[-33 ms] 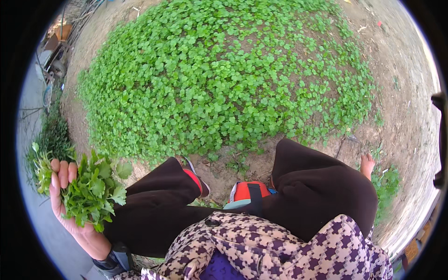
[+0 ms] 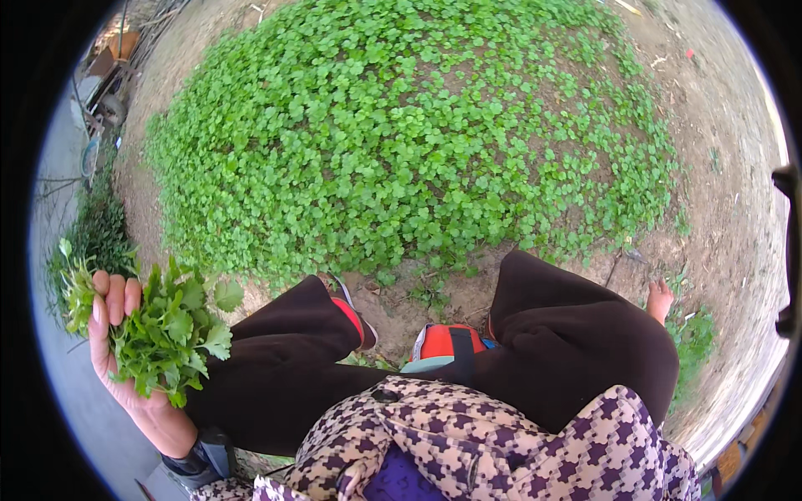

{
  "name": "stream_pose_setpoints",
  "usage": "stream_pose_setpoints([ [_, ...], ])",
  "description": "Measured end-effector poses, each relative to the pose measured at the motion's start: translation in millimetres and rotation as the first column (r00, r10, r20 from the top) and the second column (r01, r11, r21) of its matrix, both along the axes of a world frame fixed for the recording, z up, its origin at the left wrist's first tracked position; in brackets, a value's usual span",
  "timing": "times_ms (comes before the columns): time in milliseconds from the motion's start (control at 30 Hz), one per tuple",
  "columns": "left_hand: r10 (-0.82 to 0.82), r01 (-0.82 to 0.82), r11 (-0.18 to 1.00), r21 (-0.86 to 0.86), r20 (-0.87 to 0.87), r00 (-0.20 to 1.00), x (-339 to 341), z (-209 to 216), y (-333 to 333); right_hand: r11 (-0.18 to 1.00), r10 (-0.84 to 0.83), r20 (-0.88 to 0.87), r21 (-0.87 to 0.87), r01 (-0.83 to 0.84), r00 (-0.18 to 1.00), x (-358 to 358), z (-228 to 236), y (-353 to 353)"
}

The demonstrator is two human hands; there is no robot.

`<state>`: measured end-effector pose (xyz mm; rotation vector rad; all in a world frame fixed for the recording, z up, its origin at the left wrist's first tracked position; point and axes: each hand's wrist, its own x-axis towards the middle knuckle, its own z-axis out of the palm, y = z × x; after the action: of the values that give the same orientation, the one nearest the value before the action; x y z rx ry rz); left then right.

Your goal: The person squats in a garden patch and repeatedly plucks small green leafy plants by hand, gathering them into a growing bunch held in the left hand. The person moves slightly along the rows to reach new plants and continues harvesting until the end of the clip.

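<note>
- Gripping a bunch of leafy greens (image 2: 171,338) in the left hand (image 2: 107,361), with the fingers (image 2: 117,294) curled over and clamped on the bunch and the thumb raised along the outer side.
- Holding the bunch outside the near left corner of the plot of green plants (image 2: 351,150), just beside the left leg of the dark brown trousers (image 2: 276,367).
- Fanning out broad, toothed leaves on the right side of the left hand; projecting paler, thinner greenery on the left side, past the fingers.
- Wearing a dark cuff (image 2: 205,457) at the left wrist.
- Showing the right hand (image 2: 659,301) beyond the right knee, outside the near right corner of the plot and near a small patch of greens (image 2: 692,342).
- Hiding part of the right hand behind the trousers; fingers apart, together or clamped: cannot tell.
- Growing densely across the left and middle of the plot; thinning toward the right edge, exposing soil (image 2: 718,217) between plants.
- Bending both knees at the near edge of the plot, wearing a purple-and-cream patterned top (image 2: 493,417).
- Placing a shoe (image 2: 364,327) with red parts close to that edge.
- Lying between the legs: a red object (image 2: 439,341) with a black strap (image 2: 462,355), kind unclear.
- Standing past the left edge of the plot: a darker shrub (image 2: 100,217).
</note>
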<state>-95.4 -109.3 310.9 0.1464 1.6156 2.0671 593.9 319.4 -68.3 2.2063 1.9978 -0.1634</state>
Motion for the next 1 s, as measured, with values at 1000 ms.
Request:
stream_pose_setpoints([
  [1000, 0.012, -0.012, 0.988, 0.151, 0.003, 1.0, 39.6, -8.4, -39.2, 0.243, 0.699, -0.636, -0.217, -0.945, 0.326, -493.3, 161.3, -7.1],
])
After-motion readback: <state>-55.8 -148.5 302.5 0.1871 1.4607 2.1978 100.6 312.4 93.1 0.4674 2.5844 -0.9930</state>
